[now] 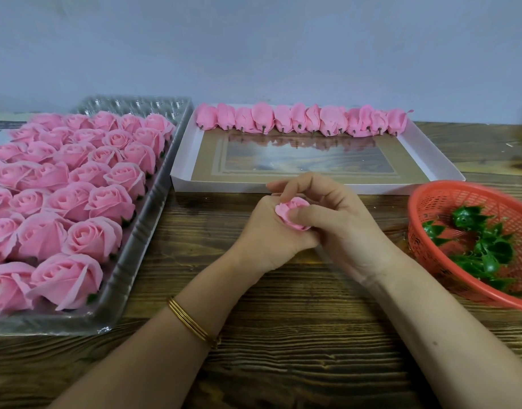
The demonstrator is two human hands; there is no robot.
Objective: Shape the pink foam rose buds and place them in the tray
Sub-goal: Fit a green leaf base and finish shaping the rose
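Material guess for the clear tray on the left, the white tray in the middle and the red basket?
Clear tray: thin moulded plastic, glossy; see-through, with glinting formed cups at its far end. White tray: likely paperboard, matte, folded walls; its floor has a brown border round a shiny, reflective panel, probably film. Red basket: moulded plastic, open lattice mesh, slight sheen.

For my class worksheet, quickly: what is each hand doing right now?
Left hand: curled round the pink foam rose bud, holding it from below.
Right hand: thumb and fingers pinching the same bud.
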